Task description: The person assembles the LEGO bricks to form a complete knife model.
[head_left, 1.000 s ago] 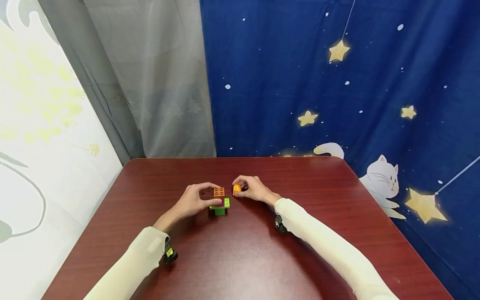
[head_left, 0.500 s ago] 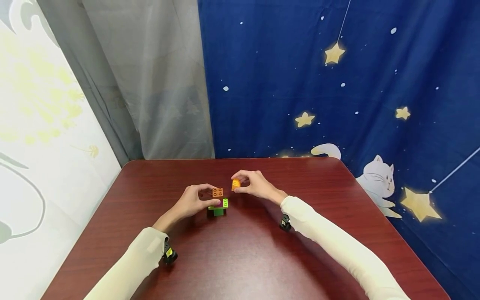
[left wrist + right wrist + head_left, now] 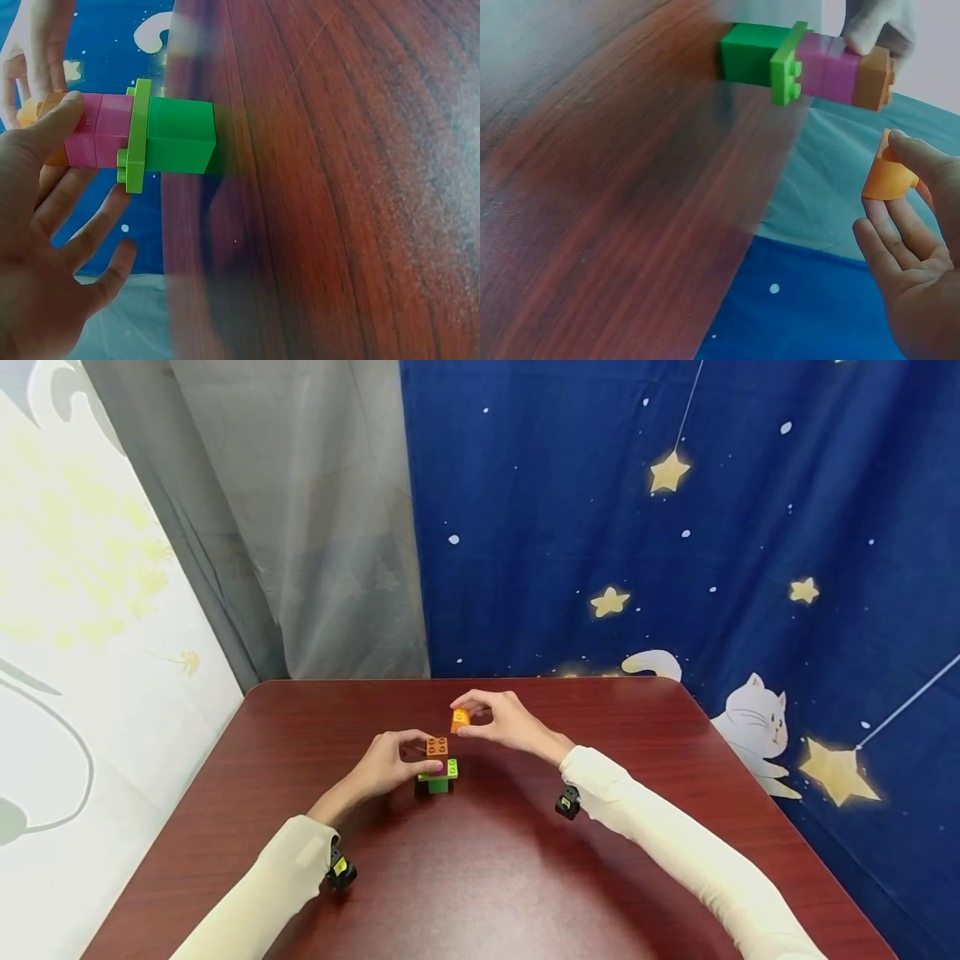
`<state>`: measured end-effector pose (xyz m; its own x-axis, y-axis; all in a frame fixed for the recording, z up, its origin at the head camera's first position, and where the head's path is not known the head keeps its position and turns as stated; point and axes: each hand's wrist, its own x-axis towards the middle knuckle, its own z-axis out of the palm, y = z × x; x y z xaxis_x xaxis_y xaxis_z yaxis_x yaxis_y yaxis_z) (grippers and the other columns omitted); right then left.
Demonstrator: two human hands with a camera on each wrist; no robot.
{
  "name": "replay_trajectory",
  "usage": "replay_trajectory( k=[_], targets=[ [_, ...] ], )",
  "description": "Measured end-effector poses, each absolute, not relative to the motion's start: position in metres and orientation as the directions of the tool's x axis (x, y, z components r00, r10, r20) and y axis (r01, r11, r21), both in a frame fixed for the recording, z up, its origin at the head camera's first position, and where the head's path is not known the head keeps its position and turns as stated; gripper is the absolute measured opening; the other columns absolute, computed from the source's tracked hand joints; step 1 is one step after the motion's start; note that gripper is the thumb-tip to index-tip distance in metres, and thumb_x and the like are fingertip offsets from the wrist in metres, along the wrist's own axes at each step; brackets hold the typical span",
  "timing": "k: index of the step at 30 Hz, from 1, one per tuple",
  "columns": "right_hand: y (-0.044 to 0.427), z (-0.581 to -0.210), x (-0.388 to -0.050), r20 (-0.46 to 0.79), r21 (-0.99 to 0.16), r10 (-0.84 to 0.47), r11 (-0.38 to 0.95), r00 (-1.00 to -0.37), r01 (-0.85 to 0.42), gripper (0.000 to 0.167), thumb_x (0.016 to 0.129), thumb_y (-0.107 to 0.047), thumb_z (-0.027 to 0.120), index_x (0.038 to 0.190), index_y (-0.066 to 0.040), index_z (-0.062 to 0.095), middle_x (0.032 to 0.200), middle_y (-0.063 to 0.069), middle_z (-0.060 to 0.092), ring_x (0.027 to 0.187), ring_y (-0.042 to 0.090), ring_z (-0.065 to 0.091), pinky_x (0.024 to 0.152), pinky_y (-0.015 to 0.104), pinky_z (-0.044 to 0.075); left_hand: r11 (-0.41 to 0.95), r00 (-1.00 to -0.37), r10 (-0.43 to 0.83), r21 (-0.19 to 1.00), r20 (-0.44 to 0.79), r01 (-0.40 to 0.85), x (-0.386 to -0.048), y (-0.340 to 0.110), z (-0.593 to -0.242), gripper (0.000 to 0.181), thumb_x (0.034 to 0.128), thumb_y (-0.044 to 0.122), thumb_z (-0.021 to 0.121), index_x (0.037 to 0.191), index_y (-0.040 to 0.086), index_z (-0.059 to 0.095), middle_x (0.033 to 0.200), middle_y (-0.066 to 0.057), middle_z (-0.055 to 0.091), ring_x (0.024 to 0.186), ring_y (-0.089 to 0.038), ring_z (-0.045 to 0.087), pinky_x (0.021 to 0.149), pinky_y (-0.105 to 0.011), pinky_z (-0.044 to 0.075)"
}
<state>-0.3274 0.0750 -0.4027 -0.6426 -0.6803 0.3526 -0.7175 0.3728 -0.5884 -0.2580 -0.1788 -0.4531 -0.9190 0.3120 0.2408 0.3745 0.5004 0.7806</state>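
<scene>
A stack of toy building blocks stands on the table. From the bottom it has a green block (image 3: 180, 136), a light green plate (image 3: 137, 142), pink blocks (image 3: 829, 67) and an orange-brown block (image 3: 437, 747) with studs on top. My left hand (image 3: 382, 765) grips the upper part of this stack, thumb on the near side and some fingers behind. Between the thumb and fingers of my right hand (image 3: 510, 723) is a yellow-orange block (image 3: 889, 174) with a curved side. It hangs just above and slightly to the right of the stack's top, apart from it in the right wrist view.
The reddish-brown wooden table (image 3: 480, 877) reaches back to a grey curtain (image 3: 352, 568) and a blue curtain (image 3: 525, 527) with stars. A light patterned cloth (image 3: 67, 693) hangs at the left. Small black cameras sit at both wrists.
My right hand has raised the yellow-orange block from beside the stack and carried it up and left, closer to the stack's top. The left hand has kept its place on the stack.
</scene>
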Motion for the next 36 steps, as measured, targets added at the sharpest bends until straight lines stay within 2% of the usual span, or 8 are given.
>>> replay_trajectory(
  k=[10, 12, 19, 32, 36],
  targets=[
    [0.067, -0.394, -0.315, 0.384, -0.601, -0.696, 0.31, -0.607, -0.736, 0.042, 0.088, -0.014, 0.085, 0.127, -0.012, 0.069, 0.112, 0.001, 0.075, 0.105, 0.01, 0.07, 0.098, 0.037, 0.056, 0.506, -0.916, 0.322, 0.774, 0.24, 0.381, -0.258, -0.18, -0.454, 0.036, 0.0841, 0.028, 0.089, 0.113, 0.011, 0.076, 0.099, -0.001, 0.078, 0.093, -0.021, 0.074, 0.085, -0.045, 0.06],
    [0.064, -0.392, -0.311, 0.379, -0.604, -0.701, 0.307, -0.604, -0.736, 0.043, 0.088, -0.014, 0.085, 0.128, -0.012, 0.068, 0.113, 0.001, 0.075, 0.106, 0.01, 0.07, 0.098, 0.035, 0.055, 0.511, -0.913, 0.323, 0.767, 0.248, 0.389, -0.258, -0.18, -0.454, 0.036, 0.0841, 0.028, 0.089, 0.113, 0.01, 0.076, 0.099, -0.002, 0.078, 0.092, -0.022, 0.075, 0.084, -0.046, 0.06],
    [0.057, -0.395, -0.303, 0.347, -0.621, -0.72, 0.303, -0.601, -0.723, 0.042, 0.089, -0.015, 0.084, 0.128, -0.011, 0.07, 0.112, 0.0, 0.075, 0.106, 0.01, 0.07, 0.098, 0.039, 0.056, 0.523, -0.915, 0.315, 0.758, 0.253, 0.39, -0.259, -0.179, -0.453, 0.037, 0.0832, 0.027, 0.09, 0.112, 0.009, 0.076, 0.1, -0.003, 0.078, 0.093, -0.022, 0.074, 0.085, -0.047, 0.059],
    [0.048, -0.408, -0.3, 0.355, -0.617, -0.729, 0.288, -0.585, -0.733, 0.04, 0.089, -0.011, 0.084, 0.127, -0.008, 0.071, 0.109, 0.002, 0.077, 0.105, 0.012, 0.072, 0.096, 0.031, 0.056, 0.514, -0.906, 0.337, 0.756, 0.256, 0.405, -0.26, -0.18, -0.453, 0.033, 0.0835, 0.026, 0.09, 0.11, 0.011, 0.076, 0.101, -0.002, 0.078, 0.097, -0.022, 0.074, 0.089, -0.052, 0.058],
    [0.046, -0.41, -0.301, 0.362, -0.632, -0.72, 0.278, -0.593, -0.724, 0.04, 0.089, -0.01, 0.084, 0.127, -0.008, 0.071, 0.108, 0.003, 0.077, 0.104, 0.014, 0.073, 0.095, 0.037, 0.057, 0.497, -0.905, 0.338, 0.767, 0.258, 0.405, -0.261, -0.18, -0.454, 0.032, 0.0834, 0.026, 0.09, 0.109, 0.012, 0.076, 0.101, -0.002, 0.078, 0.095, -0.021, 0.075, 0.088, -0.052, 0.058]
  ],
)
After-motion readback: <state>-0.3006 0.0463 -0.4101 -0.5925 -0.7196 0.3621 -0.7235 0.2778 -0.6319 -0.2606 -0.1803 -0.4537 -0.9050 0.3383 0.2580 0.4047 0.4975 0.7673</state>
